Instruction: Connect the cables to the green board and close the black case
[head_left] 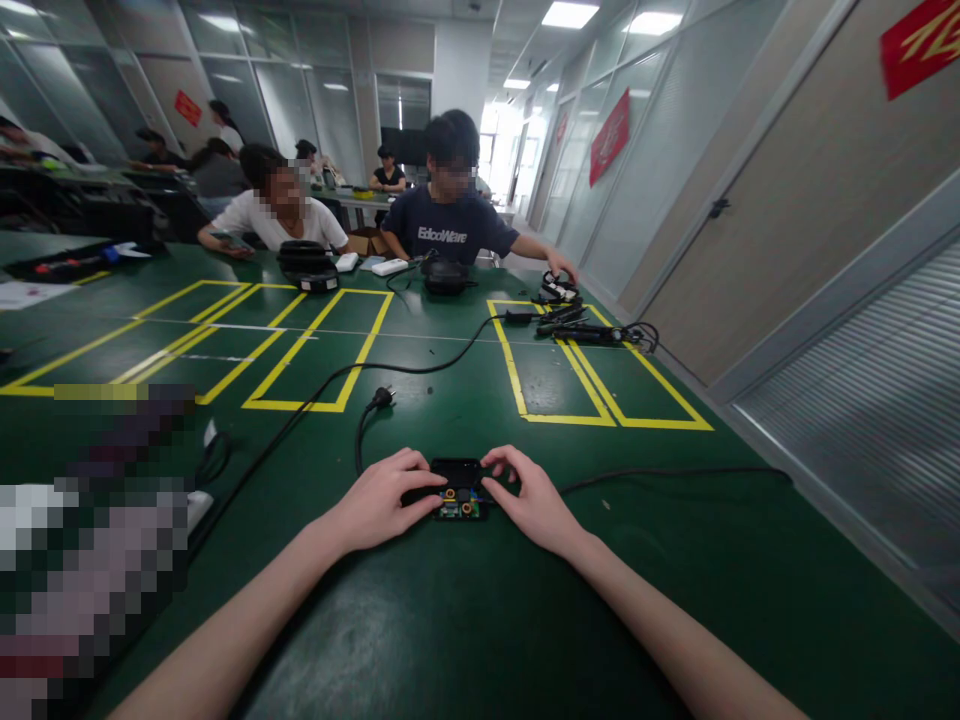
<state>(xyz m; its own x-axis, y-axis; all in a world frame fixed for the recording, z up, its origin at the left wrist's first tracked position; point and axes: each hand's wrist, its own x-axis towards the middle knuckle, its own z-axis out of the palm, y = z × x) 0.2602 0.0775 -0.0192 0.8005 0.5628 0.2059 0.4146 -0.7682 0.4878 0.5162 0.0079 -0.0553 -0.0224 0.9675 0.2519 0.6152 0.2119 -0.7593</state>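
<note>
A small black open power adapter [459,487] lies on the green table [465,620] in front of me, its circuit board with round parts exposed. My left hand [382,498] grips its left end with bent fingers. My right hand [529,497] holds its right end the same way. A black cable [675,472] runs from the adapter to the right. A second black cable with a plug [381,399] lies just beyond the adapter.
Yellow taped rectangles [330,350] mark the table. Across it, a person in a dark shirt [454,228] reaches for black adapters and cables [581,325]. A person in white [277,215] leans over the table. A blurred patch [90,540] lies left. Wall and shutter stand right.
</note>
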